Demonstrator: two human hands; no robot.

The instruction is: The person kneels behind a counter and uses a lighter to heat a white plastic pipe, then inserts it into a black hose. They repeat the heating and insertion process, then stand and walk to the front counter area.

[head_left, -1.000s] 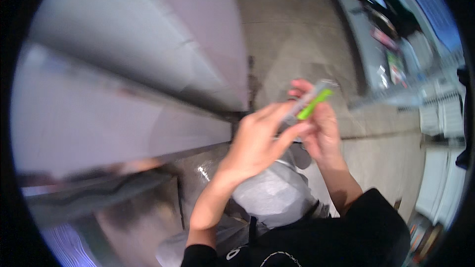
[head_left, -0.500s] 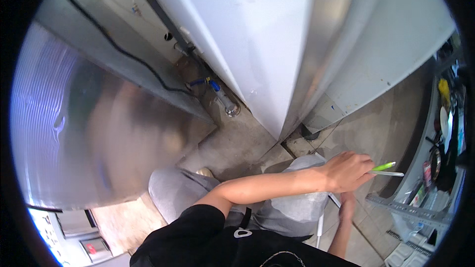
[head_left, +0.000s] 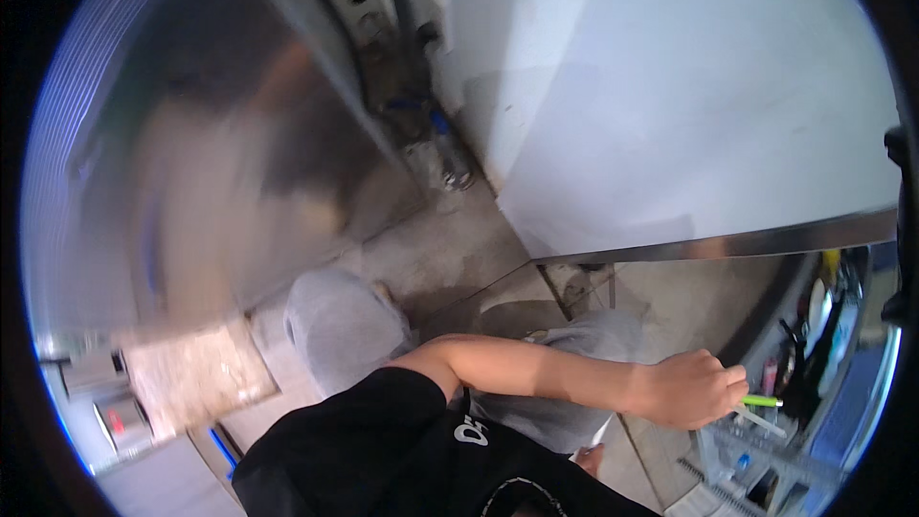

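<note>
My left arm reaches across my body to the right. Its hand [head_left: 691, 391] is closed round a thin bright green stick [head_left: 762, 402] and a thin whitish stick [head_left: 766, 421], whose ends poke out beyond the fingers toward the shelf on the right. What kind of sticks they are I cannot make out. Lower down, by my right knee, my right hand [head_left: 591, 460] shows only in part beside my shirt. Its fingers look curled at a small white piece [head_left: 601, 435], mostly hidden by my trouser leg.
A large white panel [head_left: 699, 134] with a metal lower edge rises ahead on the right. To the left stands a shiny metal surface [head_left: 211, 172]. Between them are a metal foot [head_left: 456, 172] and a dark cable [head_left: 340, 24]. A cluttered shelf [head_left: 814, 345] lies at right.
The view has turned, and the white panel now spreads wider to the right. My left hand, still holding the sticks, sits lower and further right. Less of my right hand shows.
</note>
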